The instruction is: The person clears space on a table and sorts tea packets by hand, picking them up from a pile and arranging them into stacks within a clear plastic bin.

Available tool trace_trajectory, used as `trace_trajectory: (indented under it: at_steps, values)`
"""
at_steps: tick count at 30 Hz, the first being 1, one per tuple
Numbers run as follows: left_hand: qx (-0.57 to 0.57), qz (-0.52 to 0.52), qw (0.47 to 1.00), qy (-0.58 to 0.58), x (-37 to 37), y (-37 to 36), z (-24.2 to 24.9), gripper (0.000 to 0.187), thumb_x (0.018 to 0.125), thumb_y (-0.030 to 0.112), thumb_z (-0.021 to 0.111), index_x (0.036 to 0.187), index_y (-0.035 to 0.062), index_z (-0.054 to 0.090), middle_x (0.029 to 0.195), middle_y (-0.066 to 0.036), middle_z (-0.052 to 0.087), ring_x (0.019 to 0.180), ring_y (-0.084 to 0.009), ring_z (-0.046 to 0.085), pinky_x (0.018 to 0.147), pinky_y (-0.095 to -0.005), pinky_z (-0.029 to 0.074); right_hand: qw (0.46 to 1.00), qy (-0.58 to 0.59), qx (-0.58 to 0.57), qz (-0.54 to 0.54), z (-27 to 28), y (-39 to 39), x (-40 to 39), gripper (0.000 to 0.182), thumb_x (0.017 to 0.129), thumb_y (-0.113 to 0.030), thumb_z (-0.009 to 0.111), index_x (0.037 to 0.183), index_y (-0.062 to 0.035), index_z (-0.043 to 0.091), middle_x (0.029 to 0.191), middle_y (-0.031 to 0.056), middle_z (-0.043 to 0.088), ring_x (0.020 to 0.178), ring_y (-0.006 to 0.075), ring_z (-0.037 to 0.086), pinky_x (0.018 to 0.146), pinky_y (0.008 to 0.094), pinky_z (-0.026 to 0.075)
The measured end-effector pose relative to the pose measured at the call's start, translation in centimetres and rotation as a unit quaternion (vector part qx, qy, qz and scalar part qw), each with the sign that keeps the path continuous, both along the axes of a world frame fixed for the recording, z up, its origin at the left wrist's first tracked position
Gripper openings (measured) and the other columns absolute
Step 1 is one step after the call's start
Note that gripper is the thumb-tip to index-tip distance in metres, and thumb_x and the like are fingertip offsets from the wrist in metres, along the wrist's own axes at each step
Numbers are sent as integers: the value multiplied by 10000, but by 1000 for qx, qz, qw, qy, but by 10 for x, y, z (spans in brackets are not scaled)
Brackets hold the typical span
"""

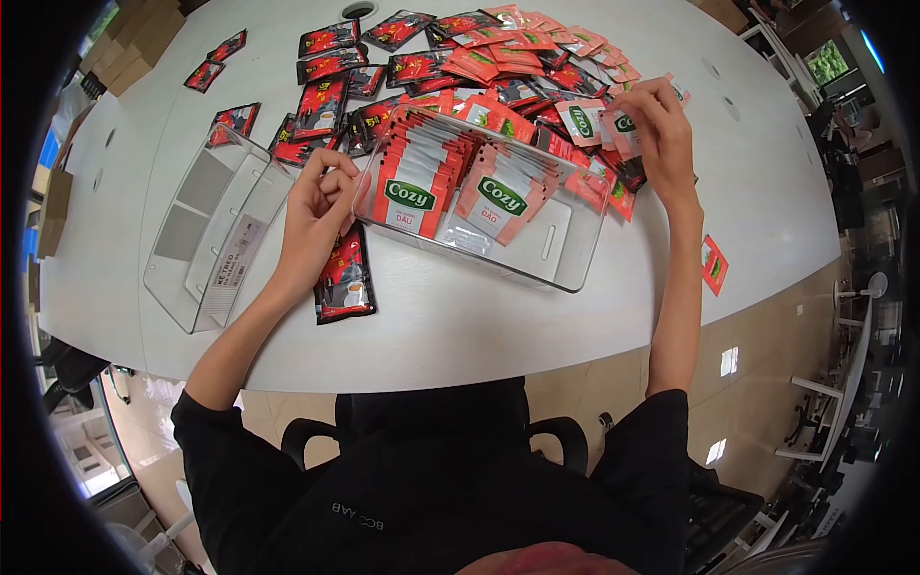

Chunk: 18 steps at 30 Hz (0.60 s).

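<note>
A clear plastic bin [575, 251] sits tilted in front of me, holding two rows of upright Cozy sachets. Red strawberry-type sachets [410, 196] fill its left end, and paler peach-coloured sachets [498, 196] stand beside them. The bin's right end holds no sachets. My left hand [323, 199] has its fingers curled around the bin's left end. Past the bin's far right corner, my right hand [661, 134] pinches a peach-coloured Cozy sachet [621, 136] by its edge. Beneath my left wrist lies a black-and-red coffee packet [345, 278].
A second clear bin [196, 259] with a printed label stands at the left. A heap of black-and-red packets [324, 105] and pink sachets [498, 57] spreads behind the filled bin. One red sachet [713, 265] lies near the white table's [460, 350] right edge.
</note>
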<state>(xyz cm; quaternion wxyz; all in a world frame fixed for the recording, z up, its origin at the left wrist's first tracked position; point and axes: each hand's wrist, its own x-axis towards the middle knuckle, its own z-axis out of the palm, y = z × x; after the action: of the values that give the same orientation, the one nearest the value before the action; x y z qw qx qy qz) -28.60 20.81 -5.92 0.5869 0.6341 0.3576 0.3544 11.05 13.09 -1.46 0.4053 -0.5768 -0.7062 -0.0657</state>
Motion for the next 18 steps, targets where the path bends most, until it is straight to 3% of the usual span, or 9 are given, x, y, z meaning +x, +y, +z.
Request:
trace_trajectory:
  at_steps: [3, 7, 9, 10, 12, 16, 18]
  values:
    - [0, -4, 1000, 5, -1, 0, -1, 138, 1020, 191, 622, 1051, 112, 513, 715, 85, 488, 643, 18, 425, 553, -178, 287, 997, -56, -47, 26, -2, 1, -6, 283, 887, 82, 581, 1079, -76, 715, 1097, 55, 628, 954, 243, 633, 757, 380, 528]
    - [-2, 5, 1000, 16, 0, 0, 0, 132, 1022, 193, 617, 1040, 112, 515, 714, 85, 490, 641, 19, 425, 556, -177, 290, 995, -39, -82, 39, 3, 0, -25, 401, 851, 40, 650, 1203, -145, 696, 1224, 60, 613, 1078, 270, 614, 871, 396, 533]
    - [0, 1, 1000, 12, 0, 1, 0, 131, 1022, 194, 618, 1038, 112, 517, 714, 84, 492, 643, 19, 428, 557, -178, 293, 997, -37, -65, 26, 4, -1, -24, 625, 776, -69, 776, 1365, -191, 607, 1347, 66, 568, 1187, 290, 575, 964, 414, 519]
    - [2, -3, 1000, 8, -1, 1, -1, 130, 1022, 195, 618, 1037, 113, 518, 715, 84, 493, 645, 20, 431, 558, -178, 295, 997, -37, -65, 27, 4, -1, -21, 625, 776, -69, 776, 1365, -191, 607, 1347, 66, 568, 1187, 290, 575, 964, 414, 519]
    - [-1, 1, 1000, 7, 0, 1, -1, 131, 1021, 195, 619, 1036, 112, 520, 715, 84, 494, 644, 20, 432, 558, -177, 298, 995, -25, -95, 18, 5, -5, -12, 873, 669, -187, 878, 1459, -198, 507, 1418, 79, 521, 1268, 312, 533, 1003, 444, 508]
    - [-1, 1, 1000, 8, -1, 2, -3, 136, 1018, 196, 624, 1037, 109, 521, 715, 83, 494, 638, 18, 432, 556, -177, 302, 989, 11, -151, 0, 7, -10, -6, 979, 623, -194, 915, 1491, -191, 462, 1452, 80, 479, 1301, 303, 517, 1011, 455, 521]
    - [-1, -1, 1000, 9, -1, 2, -2, 136, 1019, 194, 624, 1038, 107, 521, 714, 83, 493, 635, 17, 431, 554, -177, 301, 976, 105, -193, 1, 6, -10, -6, 986, 619, -169, 925, 1488, -209, 460, 1510, 73, 401, 1325, 295, 504, 1035, 458, 528]
